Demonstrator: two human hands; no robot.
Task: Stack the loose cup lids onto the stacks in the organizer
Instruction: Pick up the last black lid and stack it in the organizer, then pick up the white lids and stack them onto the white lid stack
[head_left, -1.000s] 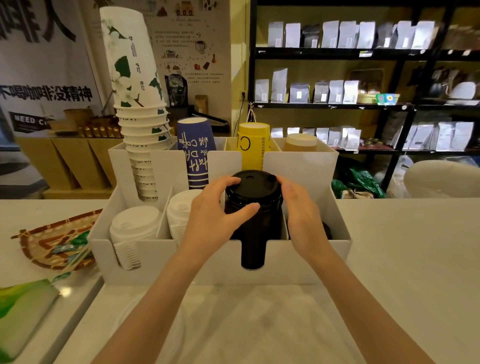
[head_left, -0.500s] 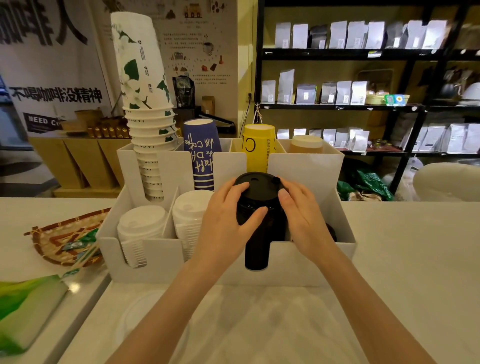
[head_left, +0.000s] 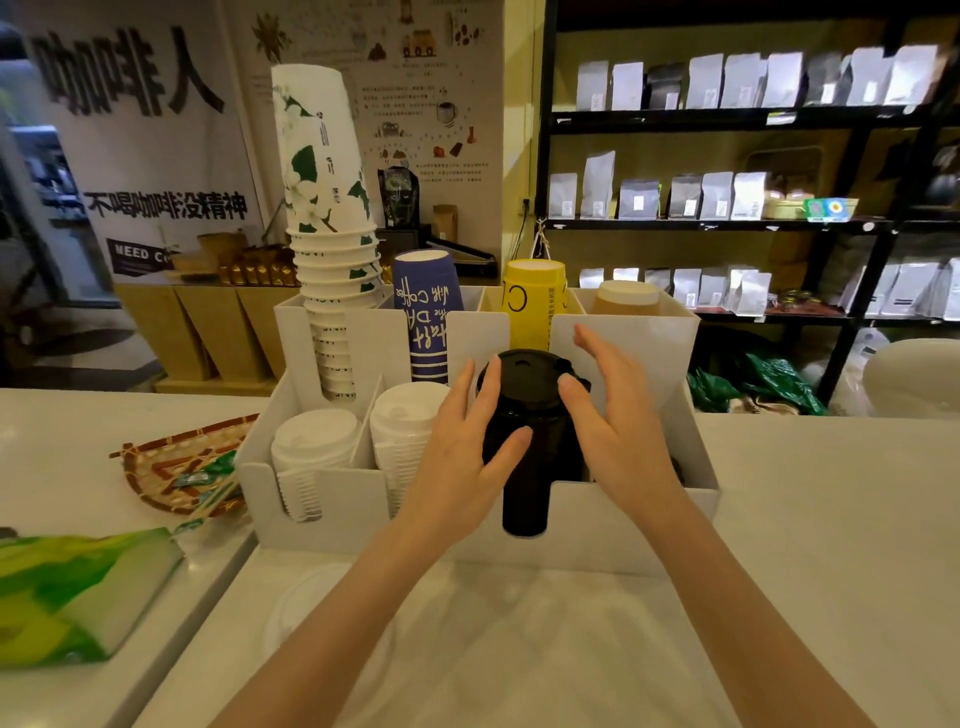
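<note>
A tall stack of black cup lids (head_left: 524, 410) stands in a front compartment of the white organizer (head_left: 639, 525). My left hand (head_left: 462, 457) is just left of the stack, fingers spread, thumb still near its side. My right hand (head_left: 618, 426) hovers to the right of the stack, fingers apart and lifted off the top lid. Two stacks of white lids (head_left: 317, 447) (head_left: 405, 421) fill the left front compartments.
Stacked paper cups stand in the organizer's back row: white-green (head_left: 327, 208), blue (head_left: 426, 317), yellow (head_left: 535, 301), tan (head_left: 626, 299). A woven tray (head_left: 176, 467) and a green packet (head_left: 78, 587) lie on the counter at left. Shelves of bags stand behind.
Both hands were pressed around the top of the black lid stack; now they have opened and pulled off it, the right hand lifting away to the right.
</note>
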